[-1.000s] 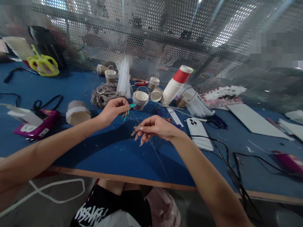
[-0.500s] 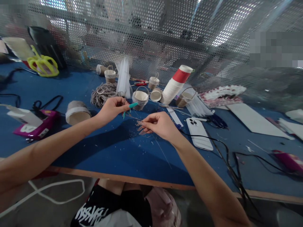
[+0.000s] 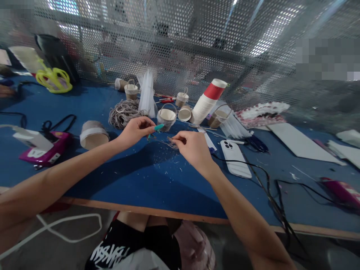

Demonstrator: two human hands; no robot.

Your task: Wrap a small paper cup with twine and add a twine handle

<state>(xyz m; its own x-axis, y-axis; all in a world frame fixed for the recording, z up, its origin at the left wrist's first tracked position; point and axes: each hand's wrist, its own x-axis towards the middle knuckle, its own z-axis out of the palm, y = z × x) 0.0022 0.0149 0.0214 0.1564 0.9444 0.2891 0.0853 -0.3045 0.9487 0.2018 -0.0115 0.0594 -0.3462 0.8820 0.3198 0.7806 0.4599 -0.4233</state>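
My left hand point(image 3: 140, 129) is closed in a pinch just in front of a bundle of grey cord point(image 3: 123, 113). A long turquoise nail or tip shows at its thumb, with small turquoise bits below; what lies between the fingers is too small to make out. To its right, my right hand point(image 3: 194, 148) pinches with thumb and forefinger a thin strand point(image 3: 166, 143), which runs toward the left hand. Both hands hover above white scraps on the blue table point(image 3: 168, 191). A small cup-shaped bucket point(image 3: 166, 117) with a looped handle stands just behind them.
A tilted stack of paper cups point(image 3: 206, 105), a white phone point(image 3: 235, 159) and black cables point(image 3: 268, 174) are to the right. On the left sit a cord-wrapped cup point(image 3: 94, 131) on its side, a purple device point(image 3: 47, 150) and a yellow basket-like piece point(image 3: 53, 80). Perforated metal sheeting point(image 3: 180, 45) rises behind.
My right hand has moved slightly up and right, away from the left. The thin clear line that trailed below it toward the table's front no longer shows. My left hand has barely moved.
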